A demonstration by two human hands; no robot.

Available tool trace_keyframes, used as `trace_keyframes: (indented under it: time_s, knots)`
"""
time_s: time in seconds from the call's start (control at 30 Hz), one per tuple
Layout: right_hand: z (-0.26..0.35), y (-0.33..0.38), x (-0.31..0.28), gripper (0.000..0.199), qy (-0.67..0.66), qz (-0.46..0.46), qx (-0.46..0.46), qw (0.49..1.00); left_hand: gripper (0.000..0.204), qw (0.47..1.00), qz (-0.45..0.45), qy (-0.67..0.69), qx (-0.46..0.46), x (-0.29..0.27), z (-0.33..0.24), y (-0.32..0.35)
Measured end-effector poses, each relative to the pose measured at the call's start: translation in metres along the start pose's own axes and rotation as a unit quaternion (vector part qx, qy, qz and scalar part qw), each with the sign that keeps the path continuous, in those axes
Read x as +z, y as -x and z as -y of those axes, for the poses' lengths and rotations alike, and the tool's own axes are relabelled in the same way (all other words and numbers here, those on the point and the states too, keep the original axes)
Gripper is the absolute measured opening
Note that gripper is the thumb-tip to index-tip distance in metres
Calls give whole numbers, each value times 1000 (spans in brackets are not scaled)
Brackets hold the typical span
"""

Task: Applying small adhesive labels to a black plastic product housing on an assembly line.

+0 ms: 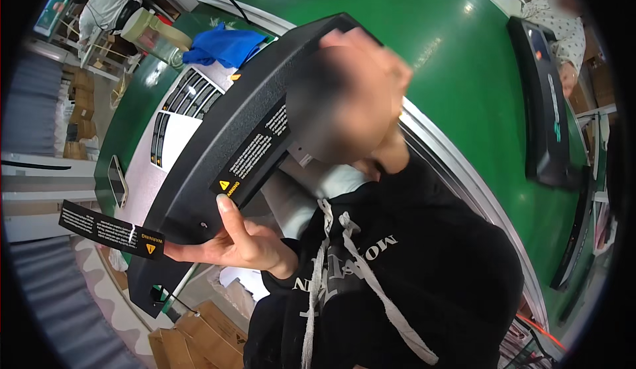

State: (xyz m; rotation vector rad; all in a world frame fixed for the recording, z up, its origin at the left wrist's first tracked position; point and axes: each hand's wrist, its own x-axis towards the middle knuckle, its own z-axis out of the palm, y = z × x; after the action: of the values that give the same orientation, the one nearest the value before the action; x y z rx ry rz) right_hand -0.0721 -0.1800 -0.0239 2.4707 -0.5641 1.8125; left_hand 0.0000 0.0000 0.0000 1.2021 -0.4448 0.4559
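Observation:
A long black curved plastic housing (199, 163) lies slantwise in front of me, its near end at the lower left. One black warning label (255, 147) with white print and a yellow triangle is on its side face. The thumb of my left hand (255, 243) touches the lower end of that label. Another black warning label (109, 230) hangs from my left index fingertip, sticking out past the housing. My right hand (374, 91) is at the housing's upper part, over the label's far end; a blur covers its fingers.
Sheets of black labels (192, 94), a blue cloth (225, 46), a tape roll (173, 32) and a phone (118, 182) lie on the bench beyond the housing. Cardboard boxes (199, 336) stand below. At right, a co-worker's hand (568, 77) is near another black housing (544, 104) on the green surface.

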Motion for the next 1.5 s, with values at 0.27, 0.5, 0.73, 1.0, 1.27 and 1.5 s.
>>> trace_keyframes:
  time_s: [0.27, 0.5, 0.73, 1.0, 1.27, 1.5]
  knots:
    - [3, 72, -1, 37, -239, 50, 327, 913, 77, 998, -53, -3, -41, 20, -3, -11]
    - [-2, 116, 44, 57, -250, 263, 481, 798, 78, 996, -5, 83, -31, 27, 14, -38]
    - [-66, 1, -80, 46, -279, 475, 237, 800, 75, 997, -18, 65, -41, 36, 17, -48]
    - [-218, -115, -124, 38, -257, 267, 402, 837, 77, 999, 5, 14, -50, 43, 28, -60]
    - [-450, -122, -56, 31, -171, 108, 521, 829, 77, 997, -27, -50, -55, 43, 34, -58]
    - [-578, -128, 4, 37, -119, 62, 458, 879, 71, 993, -45, -104, -36, 14, 68, -54]
